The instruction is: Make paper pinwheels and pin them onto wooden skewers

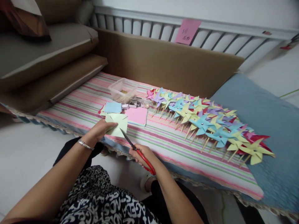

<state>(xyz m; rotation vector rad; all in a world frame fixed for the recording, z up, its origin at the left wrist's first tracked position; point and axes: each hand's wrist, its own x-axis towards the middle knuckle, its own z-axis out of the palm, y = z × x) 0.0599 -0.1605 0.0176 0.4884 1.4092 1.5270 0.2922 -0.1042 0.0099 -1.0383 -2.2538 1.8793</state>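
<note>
My left hand [103,128] pinches a pale green paper square [121,120] at its left side, thumb on top. Short slits run in from the paper's upper corners. In my right hand [143,153] is a pair of red-handled scissors [146,161], whose dark blades point up and left and meet the paper's lower right part. Just beyond the paper lie a stack of blue squares [113,107] and a stack of pink squares [136,116].
Many finished paper pinwheels [202,123] on sticks lie in rows to the right. A clear plastic box [123,90] with thin sticks stands behind the paper stacks, beside small boxes [133,102]. Cardboard [163,59] lines the back; cushions [46,49] sit at left.
</note>
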